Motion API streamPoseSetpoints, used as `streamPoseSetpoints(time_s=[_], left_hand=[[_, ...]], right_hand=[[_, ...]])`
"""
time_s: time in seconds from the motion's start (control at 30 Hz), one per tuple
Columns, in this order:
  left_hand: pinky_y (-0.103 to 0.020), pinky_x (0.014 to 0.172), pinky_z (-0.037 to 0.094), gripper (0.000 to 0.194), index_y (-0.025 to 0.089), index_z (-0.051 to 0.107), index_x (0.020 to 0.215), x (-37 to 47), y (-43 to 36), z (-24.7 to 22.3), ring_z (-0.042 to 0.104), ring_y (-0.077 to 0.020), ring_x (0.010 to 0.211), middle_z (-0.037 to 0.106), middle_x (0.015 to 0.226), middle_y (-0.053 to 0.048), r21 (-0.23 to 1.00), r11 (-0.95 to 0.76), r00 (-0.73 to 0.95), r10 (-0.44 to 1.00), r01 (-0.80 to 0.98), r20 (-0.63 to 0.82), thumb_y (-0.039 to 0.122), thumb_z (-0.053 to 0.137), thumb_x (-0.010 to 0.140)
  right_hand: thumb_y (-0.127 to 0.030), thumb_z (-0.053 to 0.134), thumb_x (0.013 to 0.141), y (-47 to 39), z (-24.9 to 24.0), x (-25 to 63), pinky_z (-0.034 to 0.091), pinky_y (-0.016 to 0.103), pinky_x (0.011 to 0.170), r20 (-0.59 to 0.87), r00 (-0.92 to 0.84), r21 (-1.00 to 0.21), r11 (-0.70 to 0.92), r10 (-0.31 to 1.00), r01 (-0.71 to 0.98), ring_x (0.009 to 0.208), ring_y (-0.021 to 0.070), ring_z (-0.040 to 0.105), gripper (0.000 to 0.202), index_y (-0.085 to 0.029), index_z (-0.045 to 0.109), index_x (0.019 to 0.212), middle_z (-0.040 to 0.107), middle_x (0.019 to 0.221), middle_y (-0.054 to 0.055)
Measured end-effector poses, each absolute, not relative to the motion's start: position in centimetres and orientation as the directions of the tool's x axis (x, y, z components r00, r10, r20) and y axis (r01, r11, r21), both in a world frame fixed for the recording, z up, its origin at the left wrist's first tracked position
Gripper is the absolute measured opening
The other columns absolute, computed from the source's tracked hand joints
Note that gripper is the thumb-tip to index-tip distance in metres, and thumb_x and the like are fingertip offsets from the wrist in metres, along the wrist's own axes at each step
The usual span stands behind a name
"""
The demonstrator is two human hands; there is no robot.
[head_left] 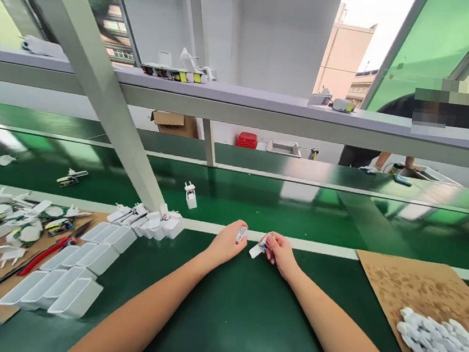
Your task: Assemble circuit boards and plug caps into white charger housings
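Near the far edge of the green work surface, my left hand is closed around a small white plastic cap, its hollow side showing. A short gap to the right, my right hand pinches a small white plastic part with wires. Its exact kind is too small to make out. Left of my hands stand rows of open white plastic housings. Behind them, filled white housings cluster by the post. Another white unit with prongs lies on the green belt beyond.
On cardboard at left lie assorted white parts and circuit pieces beside red-handled pliers. A pile of white caps covers part of the right cardboard. A slanted post rises at left. Another person works across the line.
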State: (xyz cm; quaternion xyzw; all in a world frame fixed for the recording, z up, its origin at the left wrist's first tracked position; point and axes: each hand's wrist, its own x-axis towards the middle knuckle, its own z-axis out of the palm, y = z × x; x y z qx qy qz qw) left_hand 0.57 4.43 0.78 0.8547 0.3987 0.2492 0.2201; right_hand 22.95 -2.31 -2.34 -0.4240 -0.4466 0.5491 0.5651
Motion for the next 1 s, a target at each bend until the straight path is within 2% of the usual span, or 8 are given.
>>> streamPoseSetpoints(time_s=[0.1, 0.27, 0.4, 0.53, 0.63, 0.8, 0.87, 1.0], left_hand=[[-0.037, 0.08, 0.056, 0.023, 0.021, 0.059, 0.12, 0.8, 4.3, 0.5, 0.069, -0.0238, 0.095, 0.07, 0.106, -0.006, 0.598, -0.591, 0.575, 0.779, 0.542, 0.249, 0.031, 0.056, 0.1], [-0.043, 0.096, 0.056, 0.027, 0.023, 0.059, 0.124, 0.0, 3.9, 0.9, 0.065, -0.0268, 0.112, 0.068, 0.121, -0.008, 0.641, -0.631, 0.636, 0.721, 0.436, 0.276, 0.032, 0.062, 0.098], [-0.045, 0.107, 0.053, 0.039, 0.026, 0.059, 0.132, -0.2, 3.8, 1.6, 0.061, -0.0275, 0.12, 0.067, 0.128, -0.008, 0.677, -0.673, 0.737, 0.613, 0.296, 0.287, 0.02, 0.061, 0.093], [-0.043, 0.101, 0.056, 0.056, 0.026, 0.051, 0.141, -0.4, 3.9, 1.5, 0.065, -0.0267, 0.116, 0.066, 0.132, -0.009, 0.758, -0.576, 0.74, 0.645, 0.308, 0.189, 0.014, 0.062, 0.086], [-0.044, 0.1, 0.058, 0.064, 0.025, 0.045, 0.146, -0.5, 4.0, 0.9, 0.066, -0.0275, 0.119, 0.065, 0.138, -0.01, 0.789, -0.533, 0.734, 0.66, 0.305, 0.162, 0.015, 0.064, 0.086], [-0.045, 0.104, 0.057, 0.064, 0.026, 0.039, 0.148, -0.3, 4.0, 0.4, 0.068, -0.028, 0.122, 0.066, 0.143, -0.012, 0.812, -0.527, 0.733, 0.652, 0.253, 0.195, 0.017, 0.064, 0.089], [-0.047, 0.107, 0.056, 0.063, 0.026, 0.038, 0.147, -0.2, 4.0, 0.3, 0.068, -0.0287, 0.125, 0.066, 0.143, -0.012, 0.809, -0.535, 0.725, 0.655, 0.245, 0.213, 0.017, 0.064, 0.09], [-0.047, 0.109, 0.055, 0.063, 0.024, 0.037, 0.147, -0.2, 4.1, 0.0, 0.067, -0.0289, 0.125, 0.066, 0.14, -0.012, 0.776, -0.569, 0.7, 0.671, 0.273, 0.246, 0.02, 0.065, 0.091]], right_hand=[[-0.076, 0.07, 0.09, -2.2, -2.2, 23.1, 0.021, 0.021, 0.037, 0.025, -0.001, -0.952, 0.024, 1.0, -0.305, 0.035, 0.0076, 0.036, 0.057, -0.019, 0.071, 0.09, 0.057, 0.049, -0.005], [-0.081, 0.053, 0.097, -2.1, -1.8, 23.8, 0.021, 0.024, 0.041, -0.037, -0.047, -0.916, -0.053, 0.998, -0.398, 0.036, 0.0076, 0.032, 0.068, -0.017, 0.074, 0.097, 0.051, 0.048, -0.005], [-0.065, 0.064, 0.098, -2.2, -1.2, 24.0, 0.033, 0.025, 0.049, -0.067, -0.053, -0.893, -0.084, 0.996, -0.442, 0.047, 0.0089, 0.041, 0.054, -0.018, 0.076, 0.121, 0.057, 0.062, -0.004], [-0.048, 0.074, 0.095, -2.5, -0.8, 23.8, 0.045, 0.028, 0.058, -0.057, -0.047, -0.887, -0.072, 0.997, -0.456, 0.057, 0.0116, 0.051, 0.056, -0.019, 0.067, 0.143, 0.067, 0.077, 0.0], [-0.048, 0.072, 0.098, -2.8, -1.0, 23.7, 0.048, 0.029, 0.061, -0.038, -0.048, -0.902, -0.054, 0.998, -0.429, 0.058, 0.0131, 0.054, 0.049, -0.023, 0.065, 0.141, 0.07, 0.078, 0.0], [-0.053, 0.075, 0.098, -2.6, -1.2, 23.5, 0.049, 0.028, 0.059, -0.031, 0.002, -0.893, -0.027, 1.0, -0.45, 0.062, 0.0149, 0.059, 0.033, -0.027, 0.068, 0.116, 0.073, 0.081, 0.001], [-0.053, 0.075, 0.097, -2.4, -1.1, 23.4, 0.053, 0.029, 0.061, -0.047, 0.015, -0.889, -0.035, 0.999, -0.456, 0.066, 0.0153, 0.062, 0.037, -0.026, 0.069, 0.121, 0.075, 0.086, 0.003], [-0.047, 0.084, 0.092, -2.2, -0.9, 23.5, 0.064, 0.034, 0.078, -0.092, 0.056, -0.886, -0.056, 0.994, -0.46, 0.078, 0.0173, 0.072, 0.05, -0.025, 0.07, 0.134, 0.079, 0.099, 0.005]])
